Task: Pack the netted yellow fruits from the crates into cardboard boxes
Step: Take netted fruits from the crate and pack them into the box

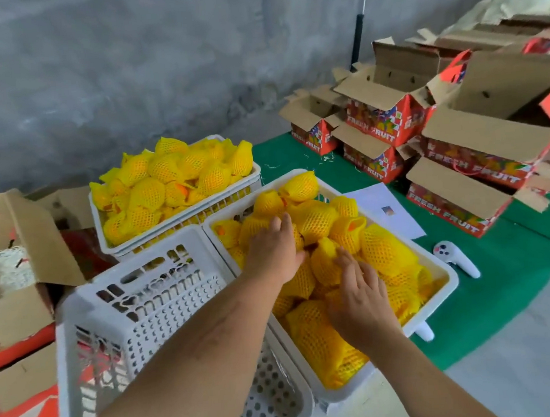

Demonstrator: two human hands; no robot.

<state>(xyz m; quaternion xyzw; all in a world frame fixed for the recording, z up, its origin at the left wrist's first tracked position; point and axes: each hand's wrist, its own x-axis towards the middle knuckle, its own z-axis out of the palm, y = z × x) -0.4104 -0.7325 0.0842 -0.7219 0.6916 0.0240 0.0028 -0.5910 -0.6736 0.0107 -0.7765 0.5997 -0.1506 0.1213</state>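
Nearest the camera, 2 bare forearms reach forward over an empty white crate (pixel 151 314) with slotted walls, which sits at the lower left. Just beside it on the right stands a white crate (pixel 441 275) heaped with netted yellow fruits (pixel 384 249), and both hands are down in that heap. The right hand (pixel 360 303) lies palm-down on the fruits at the near middle of the crate, its fingers spread and fairly straight, pressing on the netting rather than closing round any fruit. The left hand (pixel 275 250) rests further in, fingers extended over the pile with the thumb tucked against a fruit; whether it actually grips one cannot be told, since the fingertips are partly hidden among the nets. To the right of this crate, on a green cloth (pixel 500 290), lie a white handheld controller (pixel 454 259) and a sheet of white paper (pixel 387 207). Behind the empty crate sits a second full crate (pixel 183 214) of netted yellow fruit, stacked in another. At the far left stands an open cardboard box (pixel 25 238), flaps raised. Further back on the right, several open red boxes (pixel 460 175) printed "FRESH FRUIT" are piled on the green cloth, against a grey wall (pixel 127 72).
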